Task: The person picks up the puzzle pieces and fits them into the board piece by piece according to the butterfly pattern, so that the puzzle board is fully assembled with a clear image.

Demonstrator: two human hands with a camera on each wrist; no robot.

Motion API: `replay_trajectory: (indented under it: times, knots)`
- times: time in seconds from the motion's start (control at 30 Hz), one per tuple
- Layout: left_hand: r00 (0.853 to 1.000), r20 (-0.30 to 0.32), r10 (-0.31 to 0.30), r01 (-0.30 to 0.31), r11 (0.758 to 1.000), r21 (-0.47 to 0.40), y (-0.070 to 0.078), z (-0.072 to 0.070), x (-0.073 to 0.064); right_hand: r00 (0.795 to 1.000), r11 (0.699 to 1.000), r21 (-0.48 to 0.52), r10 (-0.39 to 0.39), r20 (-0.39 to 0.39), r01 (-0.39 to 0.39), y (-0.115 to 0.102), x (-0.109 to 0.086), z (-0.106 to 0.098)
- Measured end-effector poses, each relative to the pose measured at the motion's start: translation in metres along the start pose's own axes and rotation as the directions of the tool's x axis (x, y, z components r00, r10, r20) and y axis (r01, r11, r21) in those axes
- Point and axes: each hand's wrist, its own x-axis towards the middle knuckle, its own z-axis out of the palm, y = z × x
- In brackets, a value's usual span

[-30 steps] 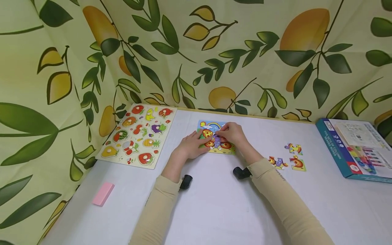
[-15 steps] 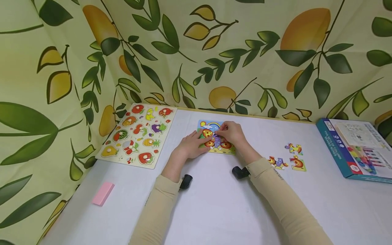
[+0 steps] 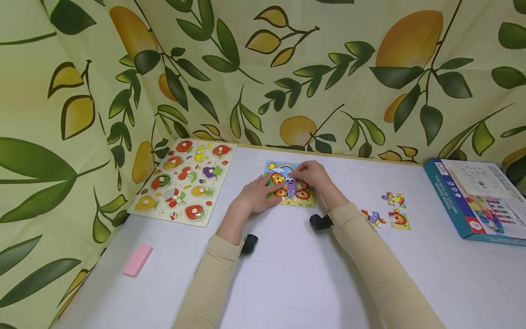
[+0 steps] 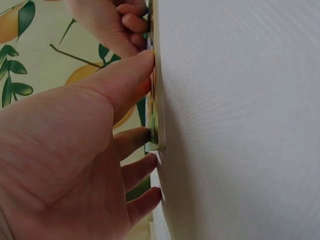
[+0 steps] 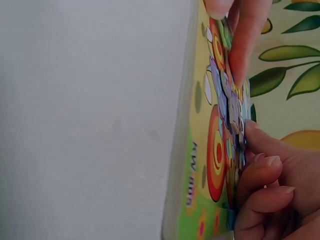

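Note:
A small jigsaw board (image 3: 289, 202) with a butterfly, sun and rainbow picture lies flat on the table. My left hand (image 3: 258, 194) rests on its left side, fingers spread and fairly straight; in the left wrist view the thumb (image 4: 131, 70) lies over the board's edge. At the upper right of the picture, my right hand (image 3: 315, 176) pinches a puzzle piece at the butterfly, most of it hidden under the fingers. Seen from the right wrist, the thumb (image 5: 265, 142) meets the pieces' edge while the other fingers curl in.
Loose puzzle pieces (image 3: 398, 219) lie right of the board, partly behind the right sleeve. A fruit peg board (image 3: 164, 212) stands at the left, a pink block (image 3: 138, 260) nearer. A boxed set (image 3: 460, 210) lies far right. Patterned cloth (image 3: 230, 114) hangs behind.
My right hand has shifted slightly up and right over the picture, uncovering more of the butterfly's face and body. The left hand stays in place.

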Motion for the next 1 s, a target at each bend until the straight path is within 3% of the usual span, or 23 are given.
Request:
replay_trajectory:
  times: [0.2, 0.43, 0.57, 0.73, 0.87, 1.0]
  knots:
    - [1.0, -0.001, -0.002, 0.002, 1.0, -0.003, 0.0003, -0.0008, -0.0016, 0.998, 0.999, -0.012, 0.042, 0.036, -0.042, -0.0013, 0.0054, -0.0032]
    - [1.0, -0.003, 0.006, -0.006, 1.0, -0.006, 0.0002, -0.0018, -0.0006, 0.998, 0.997, -0.051, 0.067, 0.019, -0.066, -0.0016, 0.01, -0.0029]
    - [1.0, -0.01, 0.008, -0.008, 1.0, -0.007, -0.0009, -0.0026, -0.0004, 0.999, 0.999, -0.05, 0.015, 0.03, -0.014, -0.0011, 0.008, -0.0027]
    - [1.0, -0.009, 0.01, -0.01, 1.0, -0.014, -0.0019, -0.0023, -0.0011, 0.991, 0.996, -0.021, -0.086, 0.101, 0.089, 0.0021, 0.0028, -0.0056]
    - [1.0, -0.008, 0.008, -0.008, 1.0, -0.027, -0.0009, -0.0013, -0.0009, 0.987, 0.995, 0.019, -0.1, 0.123, 0.098, 0.0058, 0.0008, -0.0074]
    - [1.0, -0.013, 0.007, -0.008, 0.999, -0.032, 0.0002, -0.0003, -0.0009, 0.989, 0.994, 0.017, -0.113, 0.09, 0.112, 0.0082, 0.0014, -0.0062]
